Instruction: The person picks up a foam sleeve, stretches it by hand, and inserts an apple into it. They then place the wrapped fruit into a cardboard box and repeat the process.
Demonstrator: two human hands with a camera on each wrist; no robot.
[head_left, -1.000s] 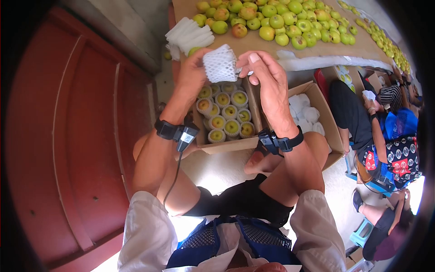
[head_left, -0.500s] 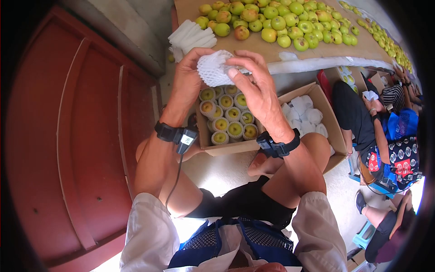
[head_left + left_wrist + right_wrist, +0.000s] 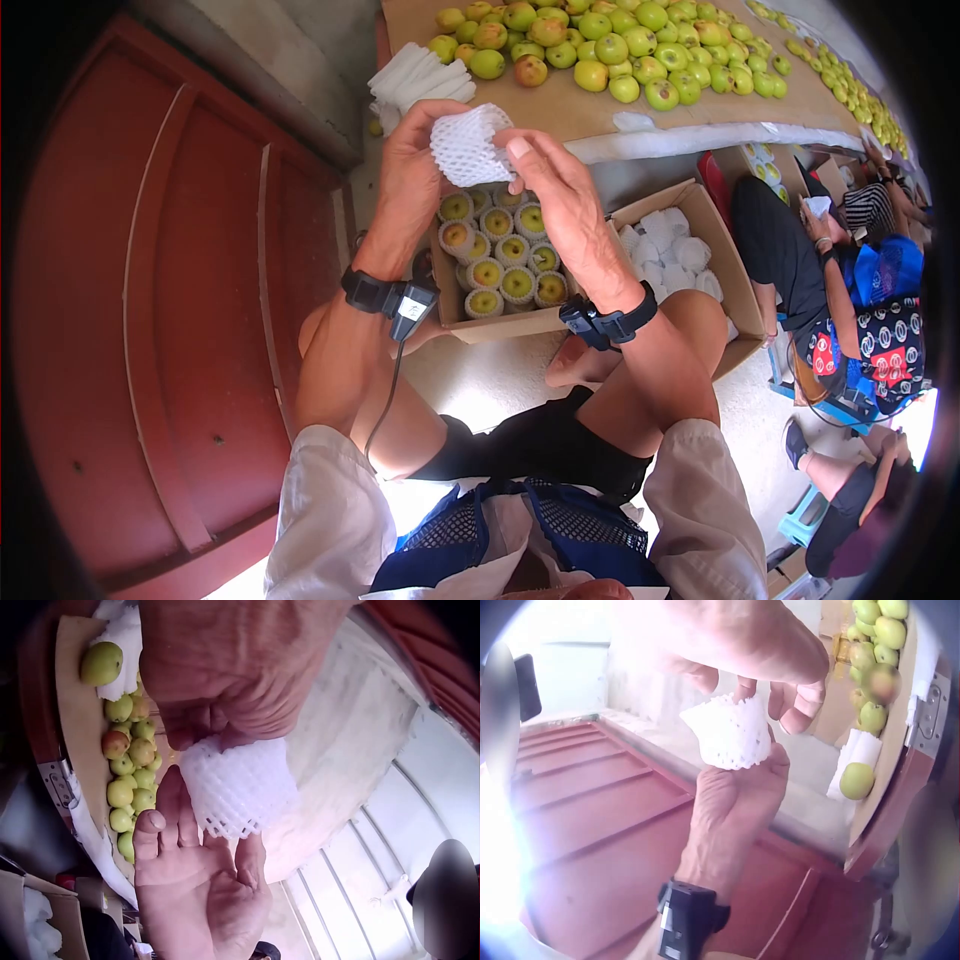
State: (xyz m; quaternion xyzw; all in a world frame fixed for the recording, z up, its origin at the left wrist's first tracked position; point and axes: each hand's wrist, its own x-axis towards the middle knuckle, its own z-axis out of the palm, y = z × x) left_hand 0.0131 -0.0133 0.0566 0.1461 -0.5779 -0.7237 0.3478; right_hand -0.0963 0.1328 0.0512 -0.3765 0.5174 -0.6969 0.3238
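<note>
A white foam net sleeve (image 3: 468, 147) is held above an open box of apples, between the two hands. My left hand (image 3: 408, 165) grips it, thumb and fingers around its closed-looking side; in the left wrist view the diamond mesh rim of the net (image 3: 238, 784) faces the other hand. At that rim, my right hand (image 3: 562, 195) pinches the edge with its fingertips, while other fingers (image 3: 802, 709) stand off it in the right wrist view. Whether an apple sits inside the sleeve, I cannot tell. Beneath, the cardboard box (image 3: 505, 326) holds netted apples in rows.
Loose green apples (image 3: 650, 50) cover the cardboard-topped table (image 3: 560, 108). A stack of flat foam nets (image 3: 420, 80) lies at its left end. Another box (image 3: 742, 262) of white-wrapped items stands right. A red door (image 3: 150, 300) is at left; other people sit at right.
The right hand has closed in from the right onto the net's rim. The net has turned and shifted slightly left in the left hand.
</note>
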